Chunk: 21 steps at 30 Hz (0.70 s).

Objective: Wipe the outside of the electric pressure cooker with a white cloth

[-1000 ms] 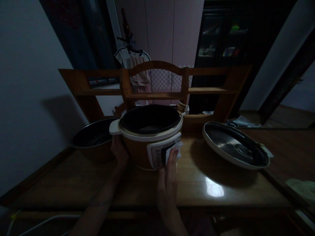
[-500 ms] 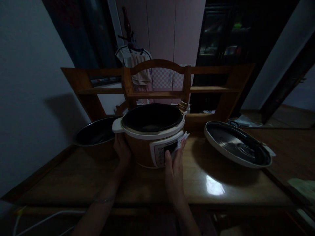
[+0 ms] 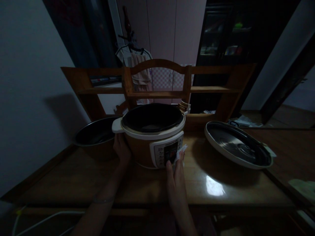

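An electric pressure cooker [image 3: 140, 149] with a white rim and a control panel stands upright without its lid on the wooden desk. My left hand [image 3: 122, 151] grips its left side just below the white handle [image 3: 117, 126], with the fingertips partly hidden there. My right hand [image 3: 176, 183] presses a folded white tissue [image 3: 181, 152] to the lower right of the control panel [image 3: 160, 154], thumb toward the panel. The tissue is pinched between the fingers and the cooker's front.
A dark inner pot [image 3: 94, 137] rests on the desk [image 3: 152, 188] left of the cooker. To the right lies the round lid [image 3: 233, 144], its inner side up, near the desk's right edge. A wooden shelf rack [image 3: 157, 95] borders the back.
My right hand has slid down the control panel with the tissue, uncovering more of the display. My left hand and the cooker have stayed in place.
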Motion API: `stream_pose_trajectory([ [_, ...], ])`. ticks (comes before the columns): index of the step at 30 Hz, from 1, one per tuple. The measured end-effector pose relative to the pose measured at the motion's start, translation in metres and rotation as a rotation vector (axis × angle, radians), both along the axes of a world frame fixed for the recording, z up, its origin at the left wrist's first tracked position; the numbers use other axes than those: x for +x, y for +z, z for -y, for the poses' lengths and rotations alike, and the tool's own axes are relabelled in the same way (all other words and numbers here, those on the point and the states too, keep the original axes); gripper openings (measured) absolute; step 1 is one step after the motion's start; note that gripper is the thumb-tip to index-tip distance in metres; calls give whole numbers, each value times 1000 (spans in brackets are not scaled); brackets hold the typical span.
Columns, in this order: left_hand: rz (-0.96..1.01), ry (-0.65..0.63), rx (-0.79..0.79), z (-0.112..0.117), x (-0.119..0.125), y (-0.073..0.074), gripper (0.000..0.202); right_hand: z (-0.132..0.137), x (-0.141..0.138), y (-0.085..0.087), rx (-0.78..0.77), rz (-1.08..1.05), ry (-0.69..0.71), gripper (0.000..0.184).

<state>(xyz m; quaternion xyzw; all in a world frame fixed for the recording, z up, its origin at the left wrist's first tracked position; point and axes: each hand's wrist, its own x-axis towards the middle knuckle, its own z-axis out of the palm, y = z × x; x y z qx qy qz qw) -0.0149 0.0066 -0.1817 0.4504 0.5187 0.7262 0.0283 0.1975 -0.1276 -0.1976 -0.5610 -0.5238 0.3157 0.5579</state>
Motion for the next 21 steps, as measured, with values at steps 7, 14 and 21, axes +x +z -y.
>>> stream_pose_trajectory([
  [7,7,3,4,-2,-1,-1,44,12,-14,-10,-24,-73,30,78],
  [14,1,-3,-8,1,1,1,45,29,-39,-21,-38,-17,116,76],
  [21,3,-1,4,1,1,1,46,21,-46,-28,9,49,45,79],
])
